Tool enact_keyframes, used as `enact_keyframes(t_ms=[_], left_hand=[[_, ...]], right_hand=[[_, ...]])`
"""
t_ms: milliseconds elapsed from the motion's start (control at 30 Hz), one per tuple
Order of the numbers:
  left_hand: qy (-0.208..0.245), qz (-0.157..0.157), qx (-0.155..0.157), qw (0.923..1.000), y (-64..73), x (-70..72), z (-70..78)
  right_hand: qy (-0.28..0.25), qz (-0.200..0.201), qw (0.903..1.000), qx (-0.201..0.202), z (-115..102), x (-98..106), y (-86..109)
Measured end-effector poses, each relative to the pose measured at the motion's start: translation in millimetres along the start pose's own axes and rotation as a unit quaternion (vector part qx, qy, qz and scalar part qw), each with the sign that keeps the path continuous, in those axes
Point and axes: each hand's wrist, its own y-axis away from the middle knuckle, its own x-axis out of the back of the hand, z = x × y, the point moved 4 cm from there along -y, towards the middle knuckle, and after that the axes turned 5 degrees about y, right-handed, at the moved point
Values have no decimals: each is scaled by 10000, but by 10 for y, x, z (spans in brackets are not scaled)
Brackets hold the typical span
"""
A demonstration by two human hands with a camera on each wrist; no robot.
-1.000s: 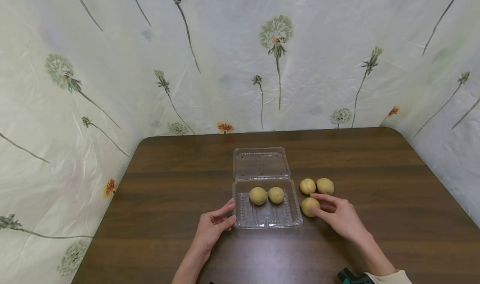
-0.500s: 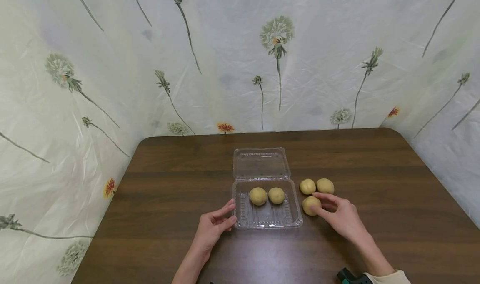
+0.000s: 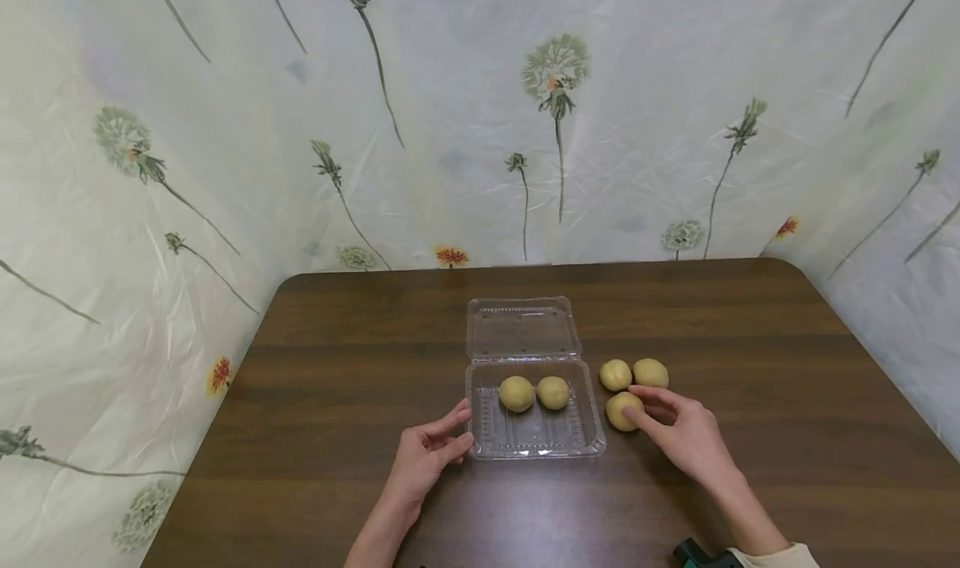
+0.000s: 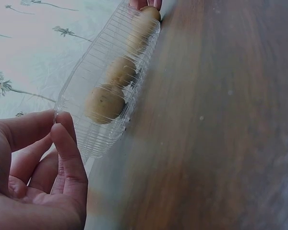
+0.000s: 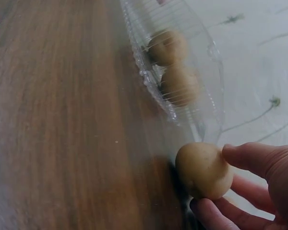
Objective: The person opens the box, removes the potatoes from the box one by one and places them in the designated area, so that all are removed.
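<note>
A clear plastic clamshell container (image 3: pixel 491 449) lies on the table with its lid (image 3: pixel 522 328) folded back. Inside it sit two round, yellowish potatoes, a left one (image 3: pixel 516 394) and a right one (image 3: pixel 553 393). My left hand (image 3: pixel 427 455) pinches the container's left rim between thumb and fingertips, as the left wrist view shows. To the right of the container, my right hand (image 3: pixel 686 434) holds another potato (image 5: pixel 204 170) between thumb and fingers, close over the table. Just behind that potato are two more, a smaller one (image 3: pixel 615 375) and a larger one (image 3: pixel 651 373).
The dark wooden table (image 3: pixel 360 343) has rounded far corners. A pale sheet with a dandelion print (image 3: pixel 420 118) hangs behind and along both sides. A dark device (image 3: pixel 701 554) shows by the right sleeve at the bottom edge.
My right hand and its potato have shifted slightly to the right, away from the container. The left hand keeps its grip on the rim, and the container stays in place.
</note>
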Motion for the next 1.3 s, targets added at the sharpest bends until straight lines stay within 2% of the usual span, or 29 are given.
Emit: enact_keyframes(t_ms=[300,1300], left_hand=[[16,5,36,10000,-3,-4,8],[9,28,49,10000,3,-7,10]], right_hand=[[-113,-187,9997,121,-12,8,10],[55,106,9999,86,25,73,38]])
